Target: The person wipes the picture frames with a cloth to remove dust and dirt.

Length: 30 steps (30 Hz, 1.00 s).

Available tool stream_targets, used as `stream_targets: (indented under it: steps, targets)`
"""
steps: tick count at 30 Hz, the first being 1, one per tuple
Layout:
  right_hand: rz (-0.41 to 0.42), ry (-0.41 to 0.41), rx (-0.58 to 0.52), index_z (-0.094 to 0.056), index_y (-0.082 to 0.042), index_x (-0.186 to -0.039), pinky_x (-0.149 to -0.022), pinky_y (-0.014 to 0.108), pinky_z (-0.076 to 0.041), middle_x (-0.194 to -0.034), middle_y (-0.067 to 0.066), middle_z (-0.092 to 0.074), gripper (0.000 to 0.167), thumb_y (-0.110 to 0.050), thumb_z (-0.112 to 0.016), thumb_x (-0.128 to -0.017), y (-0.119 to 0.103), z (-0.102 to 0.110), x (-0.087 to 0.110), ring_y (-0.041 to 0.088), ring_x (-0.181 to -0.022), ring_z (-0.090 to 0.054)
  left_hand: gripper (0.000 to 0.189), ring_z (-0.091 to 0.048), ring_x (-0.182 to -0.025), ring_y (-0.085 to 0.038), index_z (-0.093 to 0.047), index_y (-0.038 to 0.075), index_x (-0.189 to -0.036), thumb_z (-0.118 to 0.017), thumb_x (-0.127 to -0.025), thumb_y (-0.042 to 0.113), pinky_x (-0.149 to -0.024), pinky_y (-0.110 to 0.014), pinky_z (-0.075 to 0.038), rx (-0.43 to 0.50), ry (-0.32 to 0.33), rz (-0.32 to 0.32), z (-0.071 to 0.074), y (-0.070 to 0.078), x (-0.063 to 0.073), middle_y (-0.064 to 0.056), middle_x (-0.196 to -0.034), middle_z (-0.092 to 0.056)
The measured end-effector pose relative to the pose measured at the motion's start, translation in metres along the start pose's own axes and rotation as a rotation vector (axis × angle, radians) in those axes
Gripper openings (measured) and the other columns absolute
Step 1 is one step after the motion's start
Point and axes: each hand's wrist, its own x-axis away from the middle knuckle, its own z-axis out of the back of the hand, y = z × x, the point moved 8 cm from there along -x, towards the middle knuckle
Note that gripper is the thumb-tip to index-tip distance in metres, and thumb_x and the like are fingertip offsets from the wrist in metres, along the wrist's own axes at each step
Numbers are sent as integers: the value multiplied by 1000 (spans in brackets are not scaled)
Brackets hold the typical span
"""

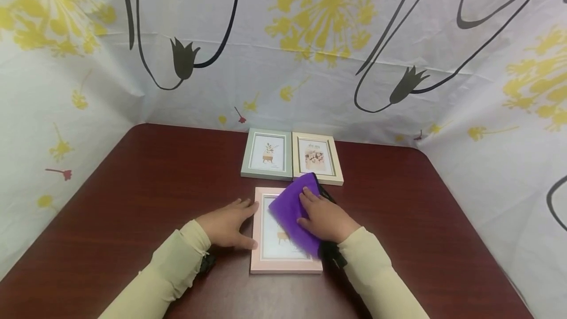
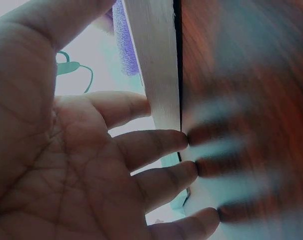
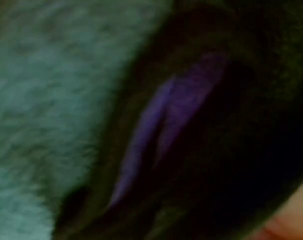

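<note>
A pink picture frame [image 1: 286, 266] lies flat on the dark red table, its print partly covered by a folded purple cloth [image 1: 290, 206]. My right hand [image 1: 325, 215] rests on top of the cloth with fingers extended, pressing it against the frame. At the frame's left side is my left hand [image 1: 228, 223], fingers spread and thumb apart, touching the edge. In the left wrist view, the fingers [image 2: 156, 147] meet the frame's side wall [image 2: 159, 65] and the tabletop. The right wrist view is dark and blurred, mostly filled by cloth folds [image 3: 191, 100].
Behind the pink frame, a green picture frame [image 1: 244, 156] and a cream picture frame [image 1: 337, 161] lie side by side. The cloth's upper corner reaches the cream one. A patterned fabric curtain [image 1: 248, 82] surrounds the table [image 1: 177, 161] at the back and sides.
</note>
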Motion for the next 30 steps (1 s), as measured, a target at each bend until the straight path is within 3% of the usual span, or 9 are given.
stream_targets:
  steps: [8,14,19,25,30]
  targets:
    - [92,-69,-47,-46,9,-143,-110,53,-34,-151,34,-32,63,-31,-62,-97,-18,-6,25,52,-134,-37,93,-19,-145,-47,-36,-4,-150,-82,-81,37,-117,-53,-21,29,12,-19,0,3,0,-20,-156,-34]
    - [181,-49,2,-50,9,-140,-108,52,-38,-147,35,-37,55,-27,-61,-98,-34,-4,57,49,-134,-41,93,-19,-145,-47,-36,-4,-150,-83,-80,36,-117,-52,-21,44,22,-19,-1,4,-1,-19,-155,-36]
    - [207,-19,79,-53,7,-138,-105,51,-41,-145,34,-41,56,-31,-61,-98,-43,-7,73,47,-132,-44,93,-18,-145,-47,-36,-3,-151,-82,-80,35,-117,-53,-20,45,20,-13,0,3,0,-18,-156,-35]
    - [181,-7,130,-54,7,-137,-105,52,-41,-144,33,-43,57,-34,-60,-97,-42,-5,66,47,-130,-47,92,-16,-146,-46,-34,-1,-152,-81,-82,36,-117,-53,-20,27,2,-13,-2,3,-2,-15,-157,-33]
    - [115,-38,127,-51,7,-140,-105,55,-41,-147,33,-39,59,-34,-60,-98,-27,-5,33,50,-128,-46,91,-15,-146,-45,-32,2,-154,-79,-84,36,-116,-55,-20,23,-17,7,-2,2,0,-14,-158,-32]
